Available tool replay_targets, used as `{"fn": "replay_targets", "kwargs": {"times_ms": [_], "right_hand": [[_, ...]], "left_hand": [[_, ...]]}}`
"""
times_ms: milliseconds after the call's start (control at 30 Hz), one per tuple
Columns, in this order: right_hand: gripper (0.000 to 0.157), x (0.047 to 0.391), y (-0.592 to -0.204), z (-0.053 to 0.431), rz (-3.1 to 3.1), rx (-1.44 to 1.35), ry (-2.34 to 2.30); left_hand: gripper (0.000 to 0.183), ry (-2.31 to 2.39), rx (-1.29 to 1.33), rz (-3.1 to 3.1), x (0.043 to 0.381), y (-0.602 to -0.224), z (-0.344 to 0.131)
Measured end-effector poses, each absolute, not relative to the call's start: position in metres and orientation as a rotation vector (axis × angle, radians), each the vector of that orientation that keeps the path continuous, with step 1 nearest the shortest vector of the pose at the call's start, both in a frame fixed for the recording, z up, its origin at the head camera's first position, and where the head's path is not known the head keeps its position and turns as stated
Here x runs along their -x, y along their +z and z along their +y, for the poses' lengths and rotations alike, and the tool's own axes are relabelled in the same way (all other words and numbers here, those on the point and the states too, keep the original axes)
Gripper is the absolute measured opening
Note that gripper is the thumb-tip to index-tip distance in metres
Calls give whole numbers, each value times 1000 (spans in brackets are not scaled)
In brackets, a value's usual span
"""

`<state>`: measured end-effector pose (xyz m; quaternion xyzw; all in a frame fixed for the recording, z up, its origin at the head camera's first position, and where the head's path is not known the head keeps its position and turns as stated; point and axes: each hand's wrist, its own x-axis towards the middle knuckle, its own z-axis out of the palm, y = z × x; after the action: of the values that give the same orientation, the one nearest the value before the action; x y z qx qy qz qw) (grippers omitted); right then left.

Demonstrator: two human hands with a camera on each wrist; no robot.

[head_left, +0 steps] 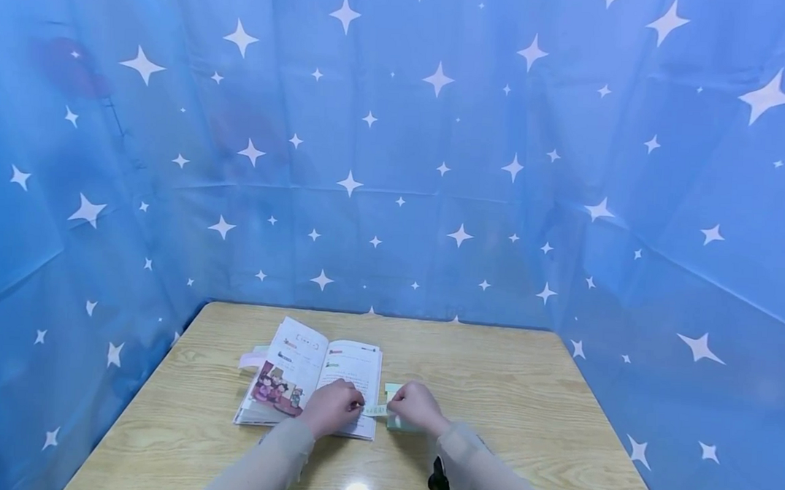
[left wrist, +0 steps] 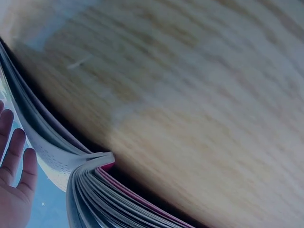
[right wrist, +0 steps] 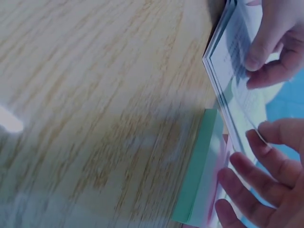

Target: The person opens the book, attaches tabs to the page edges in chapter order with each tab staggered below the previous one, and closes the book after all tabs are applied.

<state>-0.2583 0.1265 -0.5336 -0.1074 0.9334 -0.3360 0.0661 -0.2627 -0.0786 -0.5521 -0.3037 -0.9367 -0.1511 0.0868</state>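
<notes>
A book lies open on the table, with a colour picture on its left page. Over the lower right page, my left hand pinches one end of a pale green paper strip. My right hand pinches the other end between thumb and forefinger, so the strip spans the gap between the hands. Just beneath the right hand sits a green sticky-note pad, beside the book's right edge. In the left wrist view, some fingers of the left hand appear beside the book's curved pages.
Pinkish paper sticks out from the book's left side. Under everything is a wood-grain table. Blue curtains with white stars stand behind it and at both sides. A small black object hangs by the right sleeve.
</notes>
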Motion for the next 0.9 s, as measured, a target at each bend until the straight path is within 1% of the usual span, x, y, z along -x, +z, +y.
{"fn": "replay_targets", "kwargs": {"times_ms": [367,500,700,800,900], "right_hand": [[18,259,-539,124,2860,299,-928],[17,258,-538,122,2865,289,-921],[22,257,-538,121,2888,365,-930],[19,257,-537,125,2886,375,-945],[12,255,-536,130,2935,392,-908]], "left_hand": [[14,-335,975,-2821,255,-556,-78],[19,-285,958,-2830,252,-557,-78],[15,-248,920,-2837,246,-558,-76],[15,-229,902,-2827,244,-561,-73],[20,-187,888,-2814,242,-567,-70]]}}
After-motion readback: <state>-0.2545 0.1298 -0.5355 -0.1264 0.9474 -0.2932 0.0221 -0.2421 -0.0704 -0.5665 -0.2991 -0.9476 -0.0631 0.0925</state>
